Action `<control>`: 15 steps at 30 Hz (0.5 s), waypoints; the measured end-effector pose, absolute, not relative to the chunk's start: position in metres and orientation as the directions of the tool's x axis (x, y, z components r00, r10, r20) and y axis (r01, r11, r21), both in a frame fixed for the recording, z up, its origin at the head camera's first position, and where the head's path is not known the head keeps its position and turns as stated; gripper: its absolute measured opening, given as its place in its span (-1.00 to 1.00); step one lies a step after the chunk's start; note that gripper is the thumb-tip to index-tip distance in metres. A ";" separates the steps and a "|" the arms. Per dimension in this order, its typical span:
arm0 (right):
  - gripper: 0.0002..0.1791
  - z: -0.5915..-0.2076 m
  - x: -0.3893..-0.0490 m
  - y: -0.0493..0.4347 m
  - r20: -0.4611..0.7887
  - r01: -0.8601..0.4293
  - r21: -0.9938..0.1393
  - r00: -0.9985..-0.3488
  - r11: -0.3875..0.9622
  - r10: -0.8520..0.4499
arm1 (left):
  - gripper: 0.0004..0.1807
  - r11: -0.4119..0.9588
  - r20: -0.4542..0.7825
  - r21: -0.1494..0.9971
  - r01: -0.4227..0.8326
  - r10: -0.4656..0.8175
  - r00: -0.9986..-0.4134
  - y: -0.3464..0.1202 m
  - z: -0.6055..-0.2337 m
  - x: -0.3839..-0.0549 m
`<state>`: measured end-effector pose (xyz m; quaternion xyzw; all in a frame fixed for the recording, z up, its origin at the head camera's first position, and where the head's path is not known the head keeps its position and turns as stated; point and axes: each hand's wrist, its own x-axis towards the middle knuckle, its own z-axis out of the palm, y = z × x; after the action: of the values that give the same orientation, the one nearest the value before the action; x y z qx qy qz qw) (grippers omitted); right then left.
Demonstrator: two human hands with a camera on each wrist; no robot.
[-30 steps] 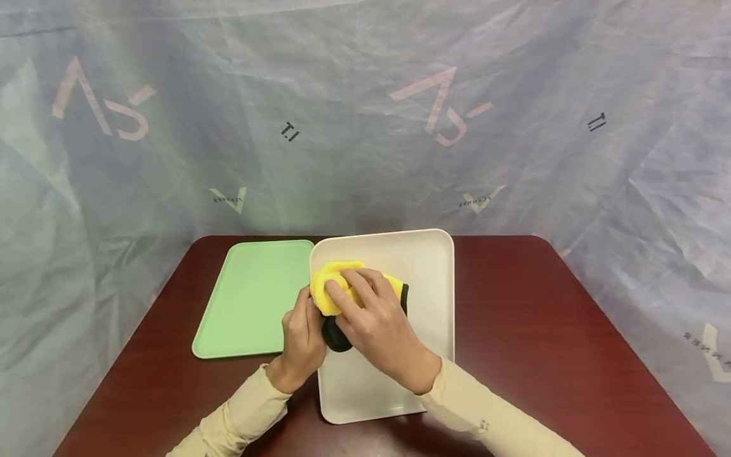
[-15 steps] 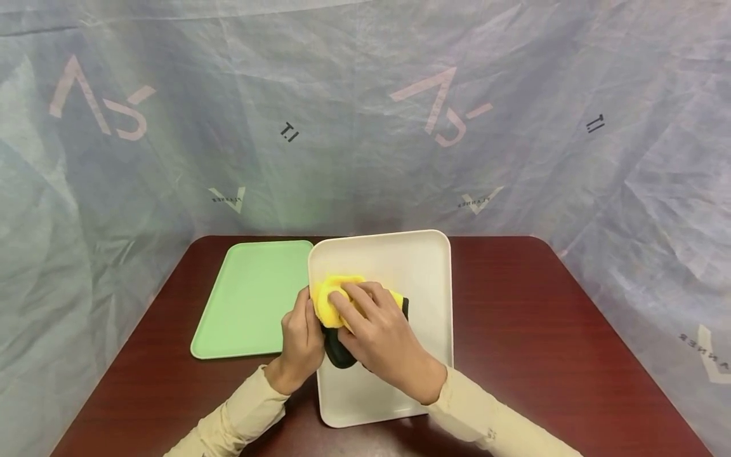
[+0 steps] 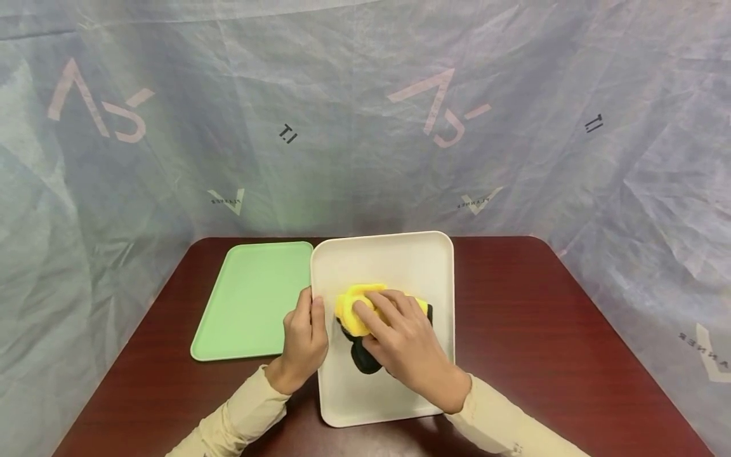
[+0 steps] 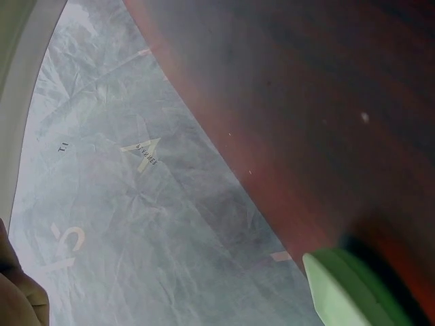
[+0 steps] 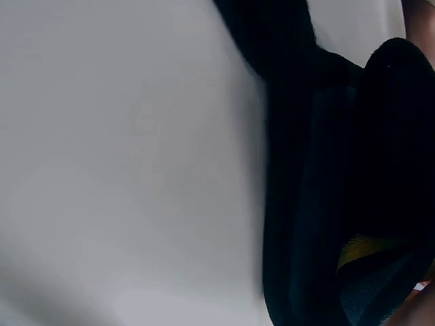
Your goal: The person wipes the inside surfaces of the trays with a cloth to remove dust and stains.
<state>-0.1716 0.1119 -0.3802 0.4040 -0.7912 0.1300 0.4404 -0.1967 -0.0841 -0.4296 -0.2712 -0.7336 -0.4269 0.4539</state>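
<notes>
A white rectangular tray (image 3: 388, 260) is held tilted up off the table by my left hand (image 3: 304, 339), whose fingers and thumb grip its left edge. My right hand (image 3: 402, 339) grips a bunched yellow cloth (image 3: 354, 311) with a dark edge and dark underside, against the middle of the tray's inner face. Dark folds of the cloth (image 5: 306, 190) lie against the pale tray surface (image 5: 136, 149) in the right wrist view. Only a bit of the left hand (image 4: 20, 295) shows at the lower left of the left wrist view.
A green tray (image 3: 251, 298) lies on the dark red table (image 3: 514, 317), left of the white tray and partly behind its edge. Grey printed sheeting (image 3: 354, 158) hangs round the back and sides of the table.
The right hand has slid the cloth down, then rightward from the white tray's left edge to its middle. The left hand keeps its grip, and the tray has barely moved.
</notes>
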 end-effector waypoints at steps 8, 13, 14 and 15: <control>-0.45 -0.380 -0.177 0.161 0.817 -0.742 0.101 -0.318 0.662 -0.481 | -0.81 0.485 0.881 0.409 0.773 0.012 -0.473 -0.080 -0.430 -0.194; -0.46 -0.377 -0.182 0.191 0.828 -0.714 0.032 -0.373 0.699 -0.419 | -0.83 0.483 0.890 0.395 0.782 0.008 -0.455 -0.081 -0.430 -0.193; -0.46 -0.377 -0.183 0.195 0.828 -0.709 0.030 -0.377 0.704 -0.415 | -0.83 0.485 0.894 0.389 0.783 0.008 -0.449 -0.081 -0.430 -0.194; -0.46 -0.377 -0.183 0.197 0.827 -0.708 0.030 -0.380 0.706 -0.416 | -0.83 0.487 0.897 0.383 0.785 0.006 -0.442 -0.082 -0.430 -0.194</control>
<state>-0.1835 0.1975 -0.3769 0.3451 -0.8136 0.1670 0.4371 -0.1939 -0.0817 -0.4296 -0.2699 -0.7330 -0.4287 0.4540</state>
